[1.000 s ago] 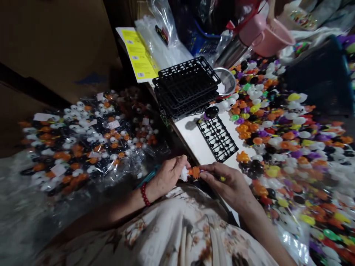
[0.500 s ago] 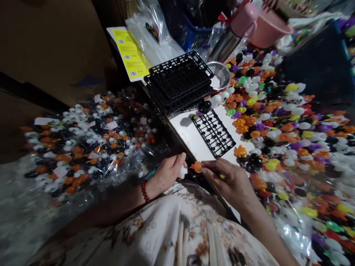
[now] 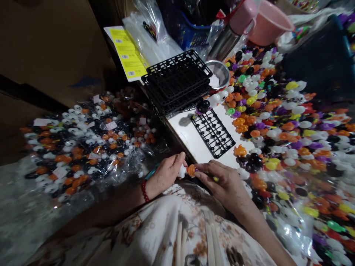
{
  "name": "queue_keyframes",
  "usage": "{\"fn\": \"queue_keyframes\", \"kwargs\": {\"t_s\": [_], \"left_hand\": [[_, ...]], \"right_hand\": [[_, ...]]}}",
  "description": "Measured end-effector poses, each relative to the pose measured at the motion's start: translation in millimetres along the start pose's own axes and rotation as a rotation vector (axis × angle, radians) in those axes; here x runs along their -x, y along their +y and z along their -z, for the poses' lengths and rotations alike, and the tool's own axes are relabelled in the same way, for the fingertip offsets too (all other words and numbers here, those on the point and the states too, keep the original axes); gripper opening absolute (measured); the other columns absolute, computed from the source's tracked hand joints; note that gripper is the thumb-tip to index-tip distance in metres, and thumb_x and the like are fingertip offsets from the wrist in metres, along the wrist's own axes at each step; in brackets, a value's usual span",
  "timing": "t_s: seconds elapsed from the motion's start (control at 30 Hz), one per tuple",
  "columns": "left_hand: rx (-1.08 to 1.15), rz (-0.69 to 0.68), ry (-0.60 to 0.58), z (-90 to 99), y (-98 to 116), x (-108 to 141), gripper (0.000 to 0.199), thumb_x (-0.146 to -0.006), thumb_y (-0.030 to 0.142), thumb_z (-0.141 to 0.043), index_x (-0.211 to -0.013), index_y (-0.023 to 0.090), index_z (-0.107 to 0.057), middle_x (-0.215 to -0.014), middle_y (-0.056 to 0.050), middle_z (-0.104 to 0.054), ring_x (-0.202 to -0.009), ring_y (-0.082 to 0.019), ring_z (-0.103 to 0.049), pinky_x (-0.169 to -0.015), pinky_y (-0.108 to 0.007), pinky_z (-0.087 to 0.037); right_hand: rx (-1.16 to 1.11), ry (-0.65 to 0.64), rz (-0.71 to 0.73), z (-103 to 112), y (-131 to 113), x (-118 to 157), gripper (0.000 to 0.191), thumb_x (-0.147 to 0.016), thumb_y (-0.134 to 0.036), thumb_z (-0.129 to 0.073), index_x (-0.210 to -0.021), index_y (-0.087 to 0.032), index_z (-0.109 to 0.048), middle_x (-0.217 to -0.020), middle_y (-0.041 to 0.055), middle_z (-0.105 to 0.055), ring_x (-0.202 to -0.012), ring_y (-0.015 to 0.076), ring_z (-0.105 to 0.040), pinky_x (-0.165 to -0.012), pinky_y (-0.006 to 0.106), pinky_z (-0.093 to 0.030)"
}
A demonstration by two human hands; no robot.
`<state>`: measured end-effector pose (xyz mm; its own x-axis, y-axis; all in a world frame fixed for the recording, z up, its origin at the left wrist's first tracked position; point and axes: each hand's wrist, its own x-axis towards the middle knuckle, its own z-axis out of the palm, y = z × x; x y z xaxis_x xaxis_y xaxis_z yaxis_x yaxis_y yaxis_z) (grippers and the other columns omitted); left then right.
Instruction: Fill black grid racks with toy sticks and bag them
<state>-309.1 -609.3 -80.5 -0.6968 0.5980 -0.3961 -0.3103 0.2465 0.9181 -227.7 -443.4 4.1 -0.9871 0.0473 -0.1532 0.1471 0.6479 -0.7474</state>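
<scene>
Low in front of my body, my left hand is closed around a small white piece, most of it hidden by the fingers. A pinch of my right hand holds a small orange pumpkin-like piece, with a bit of purple at its base. The orange piece is close against the white one; whether they are joined I cannot tell. A yellow tip shows under the right fingers. Beyond the hands, a black grid tray lies on the white tabletop.
Stacked black trays stand behind the grid. A metal bowl sits beside them. Heaped colourful small pieces cover the right side. At left lie plastic bags of white, orange and black pieces. A pink basin is at the back.
My right hand has moved slightly left, bringing the orange piece up to the white one in my left hand. The orange piece has turned. A co-worker's hand at the basin is gone from view.
</scene>
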Motion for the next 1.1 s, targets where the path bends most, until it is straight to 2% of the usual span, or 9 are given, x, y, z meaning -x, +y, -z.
{"fn": "queue_keyframes", "kwargs": {"t_s": [0.23, 0.47, 0.57, 0.7, 0.83, 0.97, 1.1], "left_hand": [[-0.014, -0.025, -0.054, -0.6, 0.5, 1.4, 0.057, -0.095, 0.065, -0.030, -0.079, 0.018, -0.059, -0.067, 0.002, -0.057, -0.056, -0.011, -0.051, -0.055, -0.025, -0.041], [-0.146, -0.101, -0.068, -6.0, 4.9, 1.1, 0.047, -0.100, 0.050, -0.025, -0.076, 0.020, -0.052, -0.067, 0.002, -0.052, -0.064, -0.013, -0.049, -0.063, -0.027, -0.040], [-0.154, -0.129, -0.062, -6.0, 7.4, -1.5, 0.045, -0.100, 0.048, -0.025, -0.076, 0.020, -0.051, -0.067, 0.002, -0.051, -0.065, -0.013, -0.049, -0.064, -0.027, -0.040], [-0.075, -0.150, -0.048, -1.5, 11.5, -5.9, 0.044, -0.099, 0.053, -0.028, -0.079, 0.021, -0.050, -0.069, 0.003, -0.050, -0.062, -0.012, -0.050, -0.062, -0.026, -0.040], [-0.084, -0.105, -0.033, -1.0, 13.3, -8.2, 0.046, -0.097, 0.058, -0.031, -0.078, 0.021, -0.050, -0.064, 0.005, -0.049, -0.058, -0.012, -0.048, -0.060, -0.026, -0.038], [-0.208, -0.164, 0.024, -4.1, 12.8, -8.0, 0.045, -0.099, 0.054, -0.030, -0.075, 0.021, -0.050, -0.066, 0.003, -0.052, -0.063, -0.013, -0.049, -0.064, -0.027, -0.037], [-0.238, -0.168, 0.021, -4.8, 14.6, -7.1, 0.046, -0.099, 0.051, -0.027, -0.075, 0.021, -0.052, -0.067, 0.001, -0.057, -0.064, -0.014, -0.052, -0.066, -0.029, -0.039]], "right_hand": [[-0.233, -0.073, -0.245, -3.3, -0.2, -1.5, 0.019, -0.089, -0.038, -0.066, -0.096, -0.023, -0.076, -0.092, 0.0030, -0.076, -0.082, 0.0182, -0.069, -0.071, 0.025, -0.051], [-0.398, -0.120, -0.323, -19.7, 5.8, 1.0, 0.026, -0.085, -0.044, -0.069, -0.090, -0.019, -0.074, -0.086, 0.0040, -0.074, -0.079, 0.0183, -0.064, -0.073, 0.028, -0.048], [-0.565, -0.091, -0.425, -24.7, 7.3, 2.4, 0.029, -0.082, -0.046, -0.072, -0.089, -0.018, -0.072, -0.080, 0.0028, -0.070, -0.070, 0.0153, -0.059, -0.065, 0.026, -0.046], [-0.752, -0.044, -0.550, -20.3, 7.2, 4.5, 0.030, -0.084, -0.047, -0.071, -0.092, -0.019, -0.068, -0.068, -0.0029, -0.058, -0.055, 0.0080, -0.044, -0.051, 0.020, -0.033], [-0.641, -0.016, -0.523, -13.9, 7.3, 5.0, 0.033, -0.081, -0.048, -0.073, -0.094, -0.019, -0.066, -0.072, -0.0021, -0.061, -0.059, 0.0091, -0.046, -0.054, 0.020, -0.035], [-0.471, -0.035, -0.455, -12.2, 9.9, 5.3, 0.036, -0.080, -0.051, -0.072, -0.090, -0.017, -0.068, -0.075, 0.0006, -0.065, -0.065, 0.0123, -0.051, -0.060, 0.023, -0.040], [-0.402, -0.075, -0.426, -14.0, 12.6, 6.1, 0.037, -0.084, -0.052, -0.068, -0.092, -0.016, -0.069, -0.077, 0.0021, -0.067, -0.068, 0.0142, -0.054, -0.062, 0.025, -0.042]]}}
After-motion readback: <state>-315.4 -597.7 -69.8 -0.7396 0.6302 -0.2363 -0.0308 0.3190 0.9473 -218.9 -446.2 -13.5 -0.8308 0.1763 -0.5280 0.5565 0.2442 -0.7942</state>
